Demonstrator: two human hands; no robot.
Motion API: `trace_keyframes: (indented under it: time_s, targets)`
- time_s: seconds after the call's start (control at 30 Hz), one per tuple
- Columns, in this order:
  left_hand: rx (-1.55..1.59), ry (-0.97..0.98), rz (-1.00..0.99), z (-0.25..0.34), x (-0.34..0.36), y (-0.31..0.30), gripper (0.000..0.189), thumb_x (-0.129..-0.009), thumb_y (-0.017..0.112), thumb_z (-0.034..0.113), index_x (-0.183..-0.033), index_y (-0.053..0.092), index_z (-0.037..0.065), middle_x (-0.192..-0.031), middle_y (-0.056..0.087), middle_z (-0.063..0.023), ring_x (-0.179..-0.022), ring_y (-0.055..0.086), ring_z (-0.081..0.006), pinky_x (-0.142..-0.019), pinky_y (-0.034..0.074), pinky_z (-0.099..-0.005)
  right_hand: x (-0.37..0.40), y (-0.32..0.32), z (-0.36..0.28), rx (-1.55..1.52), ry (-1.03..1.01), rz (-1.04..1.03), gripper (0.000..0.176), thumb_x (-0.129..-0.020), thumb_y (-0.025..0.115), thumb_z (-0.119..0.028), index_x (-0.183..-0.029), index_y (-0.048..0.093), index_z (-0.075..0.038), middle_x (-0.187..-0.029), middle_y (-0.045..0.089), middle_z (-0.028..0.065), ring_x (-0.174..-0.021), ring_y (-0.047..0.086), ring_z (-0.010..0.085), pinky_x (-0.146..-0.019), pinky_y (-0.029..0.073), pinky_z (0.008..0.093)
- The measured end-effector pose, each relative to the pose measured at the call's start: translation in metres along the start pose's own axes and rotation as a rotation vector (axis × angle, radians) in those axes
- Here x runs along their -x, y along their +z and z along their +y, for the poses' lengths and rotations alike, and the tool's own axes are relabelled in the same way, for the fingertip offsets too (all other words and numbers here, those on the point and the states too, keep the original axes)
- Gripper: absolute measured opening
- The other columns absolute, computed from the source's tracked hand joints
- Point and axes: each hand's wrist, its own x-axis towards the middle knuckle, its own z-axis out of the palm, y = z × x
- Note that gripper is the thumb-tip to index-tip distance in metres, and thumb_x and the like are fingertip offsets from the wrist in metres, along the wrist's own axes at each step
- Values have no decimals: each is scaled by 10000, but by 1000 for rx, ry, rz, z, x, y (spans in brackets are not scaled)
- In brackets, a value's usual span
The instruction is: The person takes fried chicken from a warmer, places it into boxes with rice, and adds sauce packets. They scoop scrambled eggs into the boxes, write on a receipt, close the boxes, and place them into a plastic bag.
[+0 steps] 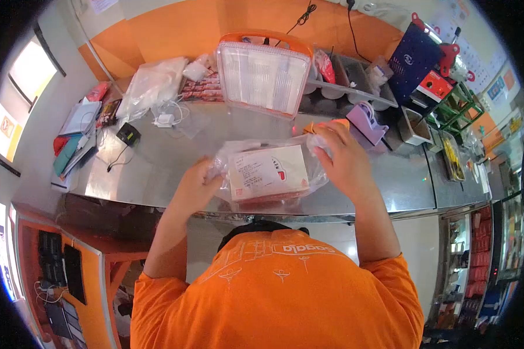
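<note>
A cardboard box [294, 166] with printed markings lies on the metal counter inside a clear plastic bag [317, 154]. A printed receipt [256, 174] shows on its upper face. On the left side, my left hand [204, 177] has its fingers closed on the gathered plastic of the bag. My right hand [340, 151] pinches the bag's other side, past the box's upper right corner. Something orange [326, 125] shows right behind the fingers of my right hand, partly hidden by them.
An orange-framed lamp [265, 75] stands at the back of the metal counter [186, 145]. To the right are a purple tape dispenser [368, 125] and a grey divided bin [358, 87]. Plastic bags [154, 81], a white charger [164, 120] and a small black device [128, 134] lie to the left.
</note>
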Motion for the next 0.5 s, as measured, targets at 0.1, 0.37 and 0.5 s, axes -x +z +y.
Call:
trace_keyframes:
  time_s: [0.1,0.37,0.5]
  targets:
    - [458,7,-14,-2,-7,-3,127,-789,516,55,-887,581,6,-879,583,-52,-823,541,-147,-759,407,-254,-23,43,-6,-38,-431,-408,390,-743,594,-142,-1129,541,-133,-1195,484,129,-1069,497,291,-883,415,393]
    - [600,220,-84,36,-4,11,113,-846,465,3,-945,516,26,-968,571,-55,-853,526,-117,-776,407,-267,-16,81,-8,125,-439,-969,850,-667,677,-293,-1369,208,-398,-1460,73,129,-1301,226,373,-1018,212,570]
    - [832,97,-77,72,5,16,126,-847,481,15,-962,528,38,-1148,511,-109,-894,522,-113,-760,426,-268,-13,85,-1,218,-352,-957,814,-676,667,-333,-1363,232,-390,-1452,94,148,-1278,273,376,-1003,233,576]
